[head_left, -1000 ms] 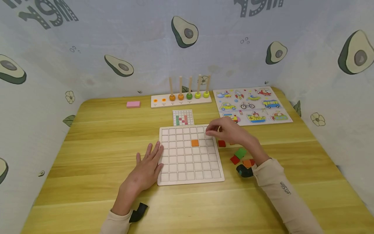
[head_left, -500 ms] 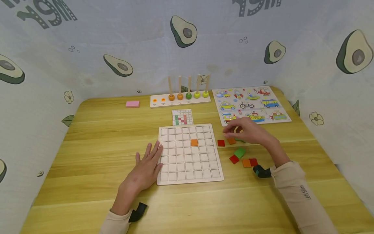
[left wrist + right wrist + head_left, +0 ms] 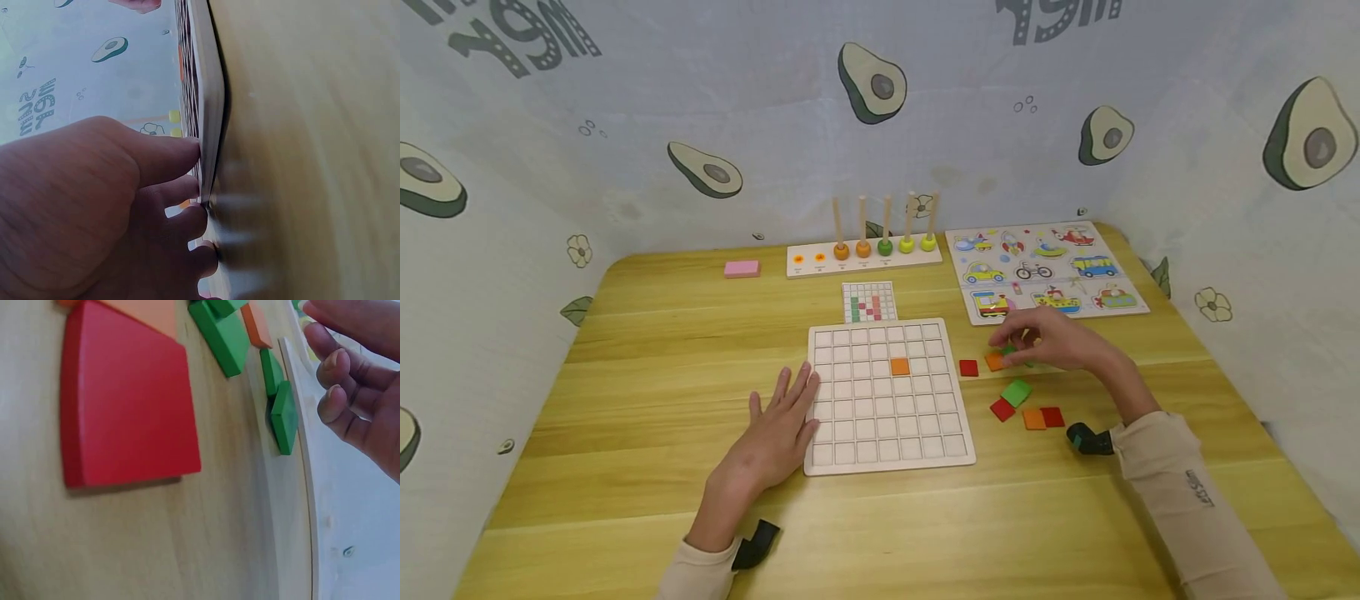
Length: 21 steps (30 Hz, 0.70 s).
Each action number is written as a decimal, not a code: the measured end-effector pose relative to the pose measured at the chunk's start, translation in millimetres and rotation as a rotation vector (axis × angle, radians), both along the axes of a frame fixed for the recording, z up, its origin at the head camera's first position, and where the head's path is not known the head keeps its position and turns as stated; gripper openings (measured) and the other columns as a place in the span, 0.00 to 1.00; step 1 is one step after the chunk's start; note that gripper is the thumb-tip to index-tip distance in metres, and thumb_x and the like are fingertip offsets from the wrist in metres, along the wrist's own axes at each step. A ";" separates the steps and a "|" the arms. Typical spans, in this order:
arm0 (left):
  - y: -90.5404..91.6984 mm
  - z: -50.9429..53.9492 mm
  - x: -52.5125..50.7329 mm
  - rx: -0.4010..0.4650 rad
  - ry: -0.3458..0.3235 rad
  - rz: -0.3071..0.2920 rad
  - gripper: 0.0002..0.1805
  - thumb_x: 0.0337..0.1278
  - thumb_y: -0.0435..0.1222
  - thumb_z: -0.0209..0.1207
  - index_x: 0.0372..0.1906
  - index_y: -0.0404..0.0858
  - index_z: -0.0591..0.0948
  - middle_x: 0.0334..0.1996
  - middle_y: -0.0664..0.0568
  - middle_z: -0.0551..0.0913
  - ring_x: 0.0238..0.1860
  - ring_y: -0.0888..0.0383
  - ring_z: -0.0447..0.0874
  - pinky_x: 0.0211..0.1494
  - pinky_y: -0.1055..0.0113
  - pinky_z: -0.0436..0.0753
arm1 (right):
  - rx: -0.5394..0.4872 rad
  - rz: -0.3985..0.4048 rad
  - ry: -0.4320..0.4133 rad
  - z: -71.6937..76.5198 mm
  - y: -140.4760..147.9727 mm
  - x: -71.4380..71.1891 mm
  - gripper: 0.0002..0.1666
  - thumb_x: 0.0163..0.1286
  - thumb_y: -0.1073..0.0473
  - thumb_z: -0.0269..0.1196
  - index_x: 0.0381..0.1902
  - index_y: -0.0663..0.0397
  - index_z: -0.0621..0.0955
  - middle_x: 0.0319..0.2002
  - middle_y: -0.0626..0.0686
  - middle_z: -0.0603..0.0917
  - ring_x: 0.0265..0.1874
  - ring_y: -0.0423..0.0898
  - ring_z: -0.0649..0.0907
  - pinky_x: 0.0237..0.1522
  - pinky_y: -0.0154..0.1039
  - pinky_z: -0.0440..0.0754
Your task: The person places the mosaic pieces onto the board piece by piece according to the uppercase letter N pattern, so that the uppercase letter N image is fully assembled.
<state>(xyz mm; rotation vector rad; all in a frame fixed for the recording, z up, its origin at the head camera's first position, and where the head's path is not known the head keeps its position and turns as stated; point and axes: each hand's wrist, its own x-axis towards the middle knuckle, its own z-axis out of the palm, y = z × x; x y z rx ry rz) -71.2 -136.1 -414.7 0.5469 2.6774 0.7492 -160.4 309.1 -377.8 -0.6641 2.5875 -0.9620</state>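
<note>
My left hand (image 3: 767,442) rests with straight fingers on the left edge of a pale wooden grid board (image 3: 886,408); in the left wrist view its thumb (image 3: 169,156) touches the board's rim. One orange square tile (image 3: 900,367) lies in a cell of the upper right part. To the right of the board, my right hand (image 3: 1051,337) hovers over an orange tile (image 3: 995,362) and green tiles (image 3: 284,419), its fingers loosely bent. Nothing shows between them. Close by lie a red tile (image 3: 968,367), a green tile (image 3: 1017,392) overlapping another red one, and an orange-and-red pair.
A small pattern card (image 3: 868,302) lies behind the board. Farther back stand a pegged counting board (image 3: 865,260) with beads and a vehicle picture puzzle (image 3: 1047,273). A pink block (image 3: 742,269) lies at the back left. Avocado-print cloth (image 3: 790,108) surrounds the table.
My right hand has moved from over the board's upper right corner rightward, then down toward the loose tiles. The left hand stays on the board's edge.
</note>
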 end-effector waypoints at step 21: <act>-0.1 0.4 1.6 0.018 0.013 0.004 0.36 0.86 0.36 0.51 0.87 0.33 0.53 0.89 0.44 0.44 0.88 0.38 0.34 0.79 0.22 0.35 | 0.069 0.005 -0.048 -13.3 1.4 -8.8 0.13 0.64 0.62 0.80 0.45 0.56 0.90 0.36 0.51 0.81 0.34 0.47 0.75 0.37 0.35 0.74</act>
